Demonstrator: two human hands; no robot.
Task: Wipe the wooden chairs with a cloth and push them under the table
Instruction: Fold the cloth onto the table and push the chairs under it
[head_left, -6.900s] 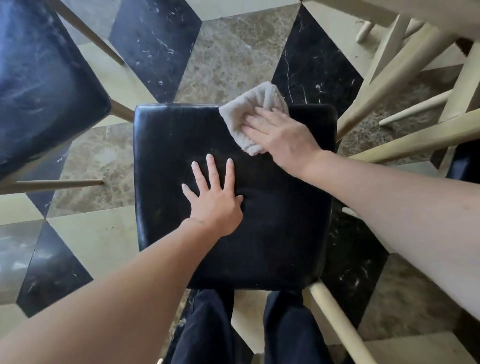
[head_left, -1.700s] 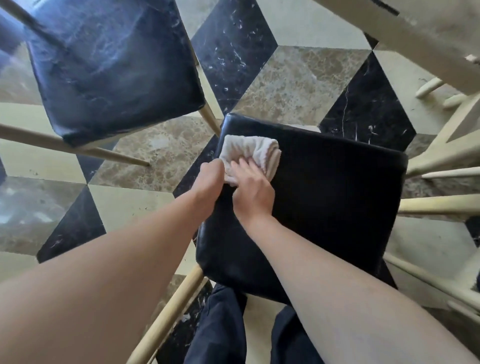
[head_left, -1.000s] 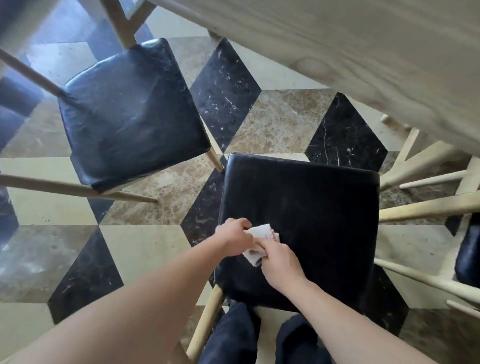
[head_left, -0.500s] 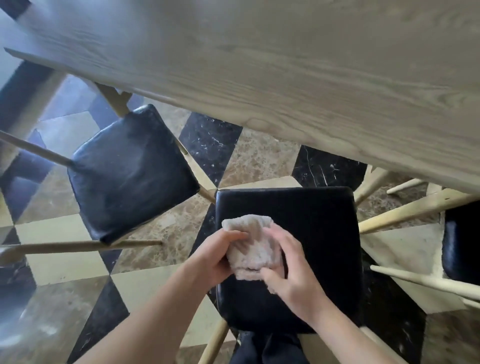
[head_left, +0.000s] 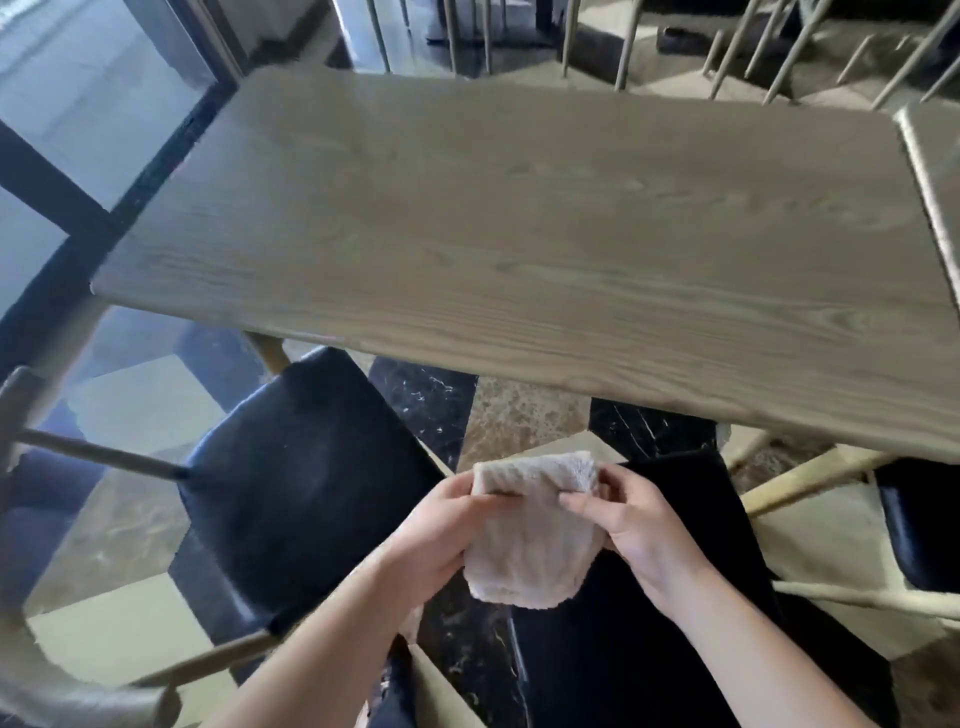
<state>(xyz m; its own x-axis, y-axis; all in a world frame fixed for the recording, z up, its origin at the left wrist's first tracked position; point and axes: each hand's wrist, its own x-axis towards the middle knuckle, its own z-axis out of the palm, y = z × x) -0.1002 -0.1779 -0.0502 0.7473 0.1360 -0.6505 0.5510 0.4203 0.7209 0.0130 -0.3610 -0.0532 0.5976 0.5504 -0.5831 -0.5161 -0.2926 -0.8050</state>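
A beige folded cloth (head_left: 527, 535) hangs in the air between both hands, above the black seat of the wooden chair (head_left: 670, 613) right below me. My left hand (head_left: 439, 535) grips the cloth's left edge. My right hand (head_left: 641, 525) pinches its right edge with thumb and fingers. A second chair with a black seat (head_left: 301, 478) and pale wooden rails stands to the left, its front under the near edge of the wooden table (head_left: 519, 228).
A third black seat (head_left: 919, 525) shows at the right edge, with pale chair legs (head_left: 810, 475) beside it. Spindle backs of more chairs (head_left: 753, 47) line the table's far side. The floor is black, brown and cream marble tiles (head_left: 519, 415). A window wall (head_left: 67, 130) is at the left.
The cloth came off the seat and now hangs between both hands. My view rose from the seat to the whole tabletop.
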